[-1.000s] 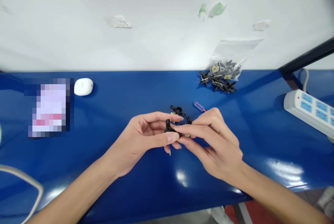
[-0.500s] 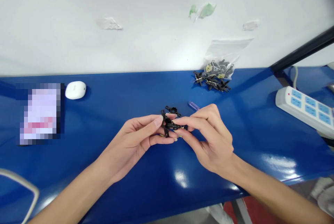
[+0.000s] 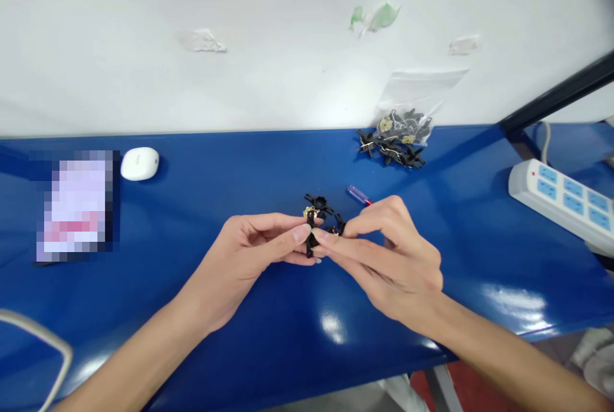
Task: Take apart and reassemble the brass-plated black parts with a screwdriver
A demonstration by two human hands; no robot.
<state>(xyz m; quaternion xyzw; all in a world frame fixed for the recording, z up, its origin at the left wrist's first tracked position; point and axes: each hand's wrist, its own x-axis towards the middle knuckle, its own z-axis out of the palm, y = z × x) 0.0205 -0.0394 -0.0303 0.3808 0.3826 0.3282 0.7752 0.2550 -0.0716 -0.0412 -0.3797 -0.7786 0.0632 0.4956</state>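
Note:
Between both hands is a small black plastic part, held upright above the blue table. My left hand pinches it with the thumb in front and fingers behind. The fingertips of my right hand press on the same part from the right, partly covering it. Just beyond the fingers lies a black ring-shaped piece with arms, with a small yellowish piece beside it. A screwdriver with a clear purple handle lies behind my right hand, partly hidden.
Black parts lie by a clear bag of parts near the wall. A white case and a pixelated device are at left. A power strip lies right; a pale cable hangs lower left.
The held black part has turned to stand more edge-on. My right fingertips have shifted left against it, and more of the pieces and screwdriver behind the hands shows.

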